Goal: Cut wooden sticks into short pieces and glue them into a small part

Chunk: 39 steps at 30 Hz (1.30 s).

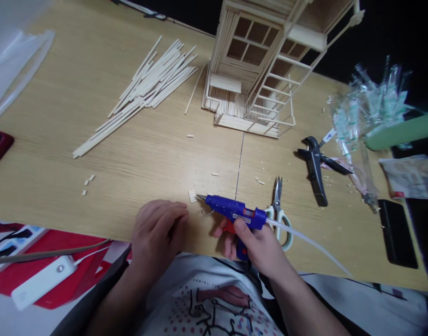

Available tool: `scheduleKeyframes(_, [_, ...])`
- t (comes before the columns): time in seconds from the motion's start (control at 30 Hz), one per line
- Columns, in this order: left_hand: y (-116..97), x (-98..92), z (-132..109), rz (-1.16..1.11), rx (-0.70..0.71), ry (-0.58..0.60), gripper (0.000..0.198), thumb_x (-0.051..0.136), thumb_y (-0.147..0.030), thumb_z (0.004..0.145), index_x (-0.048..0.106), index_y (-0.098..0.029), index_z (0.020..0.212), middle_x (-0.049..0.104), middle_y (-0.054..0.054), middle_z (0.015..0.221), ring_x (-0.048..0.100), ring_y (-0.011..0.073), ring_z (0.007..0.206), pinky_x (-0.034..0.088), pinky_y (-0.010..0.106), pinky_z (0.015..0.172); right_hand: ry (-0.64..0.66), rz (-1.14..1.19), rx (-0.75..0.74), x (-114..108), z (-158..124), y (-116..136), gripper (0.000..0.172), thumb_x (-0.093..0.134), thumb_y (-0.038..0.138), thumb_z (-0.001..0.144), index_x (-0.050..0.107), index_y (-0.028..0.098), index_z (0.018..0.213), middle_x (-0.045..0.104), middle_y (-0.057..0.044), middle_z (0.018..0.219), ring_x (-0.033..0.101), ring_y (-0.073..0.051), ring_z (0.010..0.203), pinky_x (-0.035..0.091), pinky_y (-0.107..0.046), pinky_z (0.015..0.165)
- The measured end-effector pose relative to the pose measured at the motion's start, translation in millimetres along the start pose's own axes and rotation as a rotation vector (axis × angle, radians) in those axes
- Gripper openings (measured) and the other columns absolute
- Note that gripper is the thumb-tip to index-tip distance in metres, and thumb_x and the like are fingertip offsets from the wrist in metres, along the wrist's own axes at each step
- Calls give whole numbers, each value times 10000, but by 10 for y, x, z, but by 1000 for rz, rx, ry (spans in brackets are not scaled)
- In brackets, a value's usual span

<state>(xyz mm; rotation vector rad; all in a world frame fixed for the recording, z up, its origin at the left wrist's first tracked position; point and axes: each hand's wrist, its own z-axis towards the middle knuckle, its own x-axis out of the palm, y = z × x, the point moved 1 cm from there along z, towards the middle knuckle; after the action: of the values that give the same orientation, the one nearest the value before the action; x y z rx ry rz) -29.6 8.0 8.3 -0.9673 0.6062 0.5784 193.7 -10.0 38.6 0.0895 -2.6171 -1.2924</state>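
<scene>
My right hand (257,240) grips a blue hot glue gun (228,208), with a finger by its red trigger. A long clear glue stick (312,238) trails out of the gun's back. The metal nozzle points left, right beside a small patch of short wooden pieces (192,196) on the table. Just left of that patch, my left hand (161,228) rests at the table edge with fingers curled together; whatever they may hold is hidden. Scissors (277,210) with pale handles lie behind the gun, partly covered by it.
A wooden stick model house (249,60) stands at the back, left of clear plastic wrappers (368,102). Loose sticks (154,79) are heaped left of it. A black cutter tool (315,168) and a dark phone (397,233) lie right. Short offcuts (88,179) dot the wooden table (129,172).
</scene>
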Motion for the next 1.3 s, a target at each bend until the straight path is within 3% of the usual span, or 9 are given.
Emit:
scheduleKeyframes(0.17, [14, 6, -19, -8, 17, -20, 173, 697, -109, 889, 668, -214, 1024, 772, 25, 963, 705, 208, 920, 536, 394, 937, -17, -103, -1, -20, 50, 135, 647, 575, 785, 888, 716, 154, 874, 666, -25, 606, 594, -114, 494, 477, -225, 502])
scheduleKeyframes(0.73, [19, 0, -50, -27, 36, -37, 175, 707, -115, 892, 660, -220, 1024, 773, 24, 983, 692, 215, 937, 534, 404, 937, -121, -484, -51, 1, 134, 231, 687, 478, 833, 899, 646, 194, 710, 643, -44, 577, 622, -156, 515, 498, -268, 516])
scheduleKeyframes(1.3, [19, -5, -70, -29, 27, -41, 182, 704, -110, 887, 664, -227, 1019, 781, 23, 980, 704, 210, 942, 543, 403, 962, -132, -559, -27, 34, 134, 281, 676, 473, 832, 902, 640, 207, 704, 646, -36, 571, 637, -159, 535, 520, -270, 537])
